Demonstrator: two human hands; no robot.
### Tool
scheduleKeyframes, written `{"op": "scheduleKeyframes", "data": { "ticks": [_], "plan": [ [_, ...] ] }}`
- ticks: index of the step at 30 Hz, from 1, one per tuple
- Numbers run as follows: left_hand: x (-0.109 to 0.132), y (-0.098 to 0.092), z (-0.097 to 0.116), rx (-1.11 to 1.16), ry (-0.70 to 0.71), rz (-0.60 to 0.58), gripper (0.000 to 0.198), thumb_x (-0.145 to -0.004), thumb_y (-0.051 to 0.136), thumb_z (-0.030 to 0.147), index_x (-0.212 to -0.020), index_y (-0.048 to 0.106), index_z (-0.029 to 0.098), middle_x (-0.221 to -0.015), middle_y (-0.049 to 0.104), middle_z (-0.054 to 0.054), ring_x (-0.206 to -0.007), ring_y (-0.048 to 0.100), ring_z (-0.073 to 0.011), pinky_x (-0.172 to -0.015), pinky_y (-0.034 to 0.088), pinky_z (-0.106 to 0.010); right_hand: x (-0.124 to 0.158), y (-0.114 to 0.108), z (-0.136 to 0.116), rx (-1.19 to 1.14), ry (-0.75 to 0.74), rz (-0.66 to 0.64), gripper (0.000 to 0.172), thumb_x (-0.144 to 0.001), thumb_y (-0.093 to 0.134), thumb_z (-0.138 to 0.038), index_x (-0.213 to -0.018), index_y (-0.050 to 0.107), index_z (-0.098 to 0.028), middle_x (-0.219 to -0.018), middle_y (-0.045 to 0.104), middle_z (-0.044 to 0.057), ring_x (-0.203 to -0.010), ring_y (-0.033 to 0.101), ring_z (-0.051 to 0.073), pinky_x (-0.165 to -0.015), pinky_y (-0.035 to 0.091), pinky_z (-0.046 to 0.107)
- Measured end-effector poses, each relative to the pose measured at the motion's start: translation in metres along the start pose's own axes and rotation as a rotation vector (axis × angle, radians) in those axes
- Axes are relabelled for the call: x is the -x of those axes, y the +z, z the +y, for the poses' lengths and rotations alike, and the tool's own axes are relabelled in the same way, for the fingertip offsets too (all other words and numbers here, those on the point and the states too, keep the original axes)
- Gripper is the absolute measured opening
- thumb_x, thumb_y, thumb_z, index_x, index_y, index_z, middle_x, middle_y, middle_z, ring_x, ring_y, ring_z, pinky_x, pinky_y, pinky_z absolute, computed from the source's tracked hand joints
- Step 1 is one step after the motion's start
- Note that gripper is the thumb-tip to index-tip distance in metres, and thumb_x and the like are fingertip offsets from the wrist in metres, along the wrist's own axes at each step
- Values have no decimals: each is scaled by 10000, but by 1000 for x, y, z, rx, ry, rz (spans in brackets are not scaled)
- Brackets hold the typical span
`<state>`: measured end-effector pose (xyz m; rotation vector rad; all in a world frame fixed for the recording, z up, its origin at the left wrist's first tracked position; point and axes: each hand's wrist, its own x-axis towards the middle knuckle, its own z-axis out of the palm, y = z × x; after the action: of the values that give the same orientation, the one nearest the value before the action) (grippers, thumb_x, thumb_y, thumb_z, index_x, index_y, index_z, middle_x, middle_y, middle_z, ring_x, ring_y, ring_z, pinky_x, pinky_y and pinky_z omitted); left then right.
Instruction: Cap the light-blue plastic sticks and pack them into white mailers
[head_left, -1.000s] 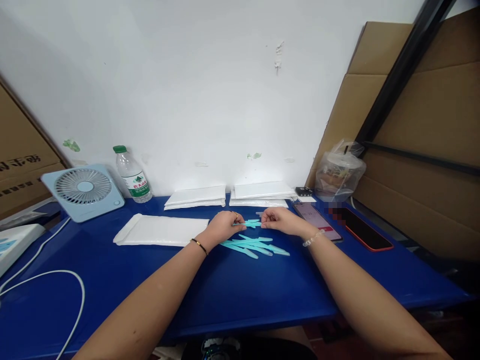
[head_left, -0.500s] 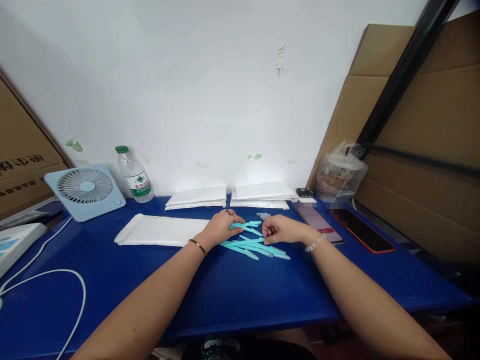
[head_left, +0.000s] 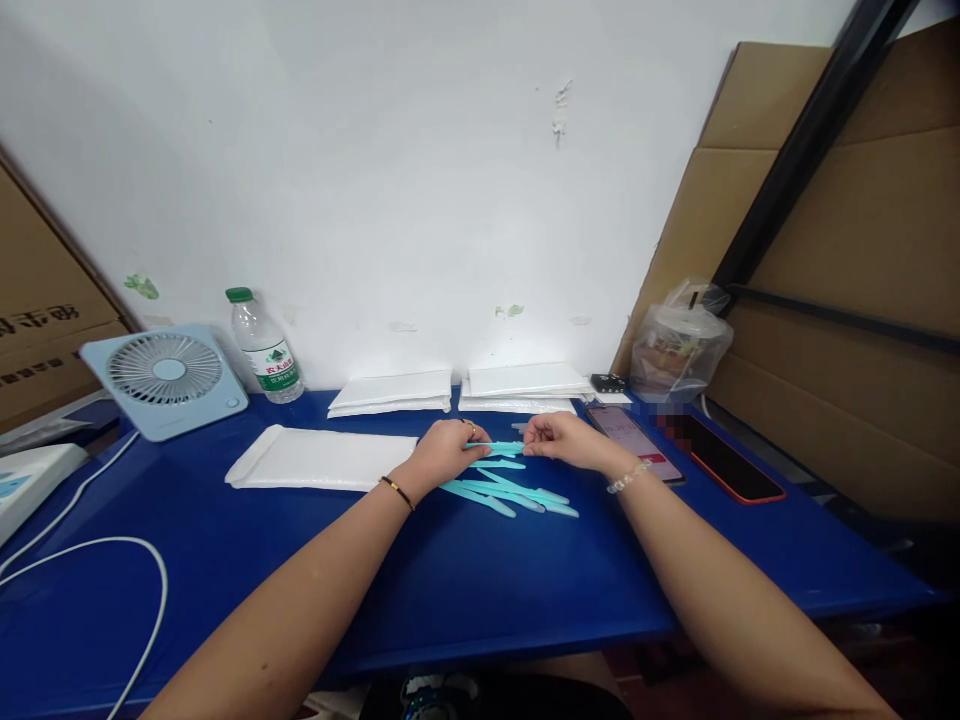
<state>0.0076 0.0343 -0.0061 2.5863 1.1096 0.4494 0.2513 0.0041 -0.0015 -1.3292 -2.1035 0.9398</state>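
Several slim turquoise eyebrow razors are in the middle of the head view. My left hand (head_left: 452, 449) is closed on the left end of a small bunch of the eyebrow razors (head_left: 504, 449), thumb towards me. At the bunch's right end, my right hand (head_left: 559, 440) pinches the tips between thumb and fingers. More loose eyebrow razors (head_left: 510, 492) lie crossed on the blue table (head_left: 480, 590) just below the hands, some with greyish, see-through ends. Small clear pieces (head_left: 519, 427) lie behind the bunch, partly hidden by my right hand.
A white padded packet (head_left: 322, 458) lies left of my left hand. Stacked white packets (head_left: 390, 390) are against the wall. At left are a fan (head_left: 169, 372), a water bottle (head_left: 270, 355) and a cable (head_left: 161, 580). Two phones (head_left: 724, 460) and a bagged cup (head_left: 679, 345) stand right.
My right hand has moved up and away from the loose razors to the end of the bunch in my left hand. The bunch now lies closer together between both hands.
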Motion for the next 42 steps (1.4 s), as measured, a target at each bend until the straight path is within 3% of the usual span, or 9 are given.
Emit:
{"op": "scheduleKeyframes", "data": {
  "ticks": [7, 12, 14, 19, 24, 31, 34, 37, 42],
  "plan": [
    [4, 4, -14, -43, -14, 52, 353, -849, 522, 426, -1176, 607, 325, -1185, 594, -18, -1085, 516, -229, -873, 417, -324, 7, -16, 6, 66, 70, 44, 339, -709, 672, -448, -849, 623, -143, -702, 605, 17, -621, 519, 125, -553, 386, 231],
    [3, 12, -14, -39, 16, 10, 290, -859, 518, 390, -1113, 640, 322, -1082, 611, -21, -1022, 524, -211, -864, 418, -314, 19, -18, -18, 158, 106, -393, 334, -645, 726, -444, -788, 670, -147, -696, 646, 24, -623, 559, 140, -553, 402, 233],
    [3, 11, -12, -32, 14, 24, 311, -855, 524, 395, -1133, 632, 307, -1086, 608, -31, -1008, 526, -209, -864, 418, -316, 19, -15, -23, 217, 126, -469, 301, -627, 739, -407, -765, 675, -147, -672, 645, 21, -604, 563, 142, -535, 398, 232],
    [8, 2, 3, 42, 45, 81, 389, -873, 464, 498, -1142, 625, 270, -1116, 616, -46, -1017, 541, -215, -842, 430, -315, 17, -11, -24, 168, 55, -408, 196, -694, 674, -329, -756, 635, -147, -637, 597, -4, -570, 525, 113, -526, 387, 216],
    [9, -1, 15, 161, 87, -51, 355, -834, 518, 514, -994, 677, 240, -976, 680, -13, -830, 611, -165, -682, 450, -240, 14, -9, -22, -26, 19, -160, 260, -743, 640, -403, -798, 602, -151, -682, 590, 7, -601, 522, 115, -553, 404, 227],
    [0, 1, -2, 59, -17, 3, 302, -853, 508, 424, -924, 709, 211, -982, 689, -33, -910, 607, -196, -762, 459, -262, 8, -12, -4, -67, 44, -51, 301, -742, 646, -432, -800, 594, -141, -673, 602, 19, -587, 529, 115, -556, 416, 236],
    [2, 2, -9, 29, 12, 59, 291, -847, 535, 413, -1047, 679, 257, -1090, 644, -32, -1026, 555, -213, -867, 439, -297, 10, -18, -3, -30, 79, -14, 348, -715, 665, -460, -829, 603, -138, -692, 607, 22, -587, 521, 116, -544, 406, 234],
    [4, 6, -13, 21, 63, 17, 354, -841, 554, 414, -1175, 610, 315, -1181, 592, -28, -1081, 517, -215, -924, 416, -325, 16, -22, -11, 66, 50, -100, 373, -643, 728, -454, -833, 628, -149, -740, 626, 25, -647, 545, 132, -568, 413, 233],
    [4, 10, -15, 36, 79, -12, 328, -863, 526, 363, -1171, 613, 290, -1138, 620, -28, -1079, 514, -207, -921, 419, -312, 27, -12, -30, 317, 27, -367, 268, -537, 790, -320, -729, 663, -182, -686, 634, 3, -604, 557, 144, -517, 383, 233]
  ]
}}
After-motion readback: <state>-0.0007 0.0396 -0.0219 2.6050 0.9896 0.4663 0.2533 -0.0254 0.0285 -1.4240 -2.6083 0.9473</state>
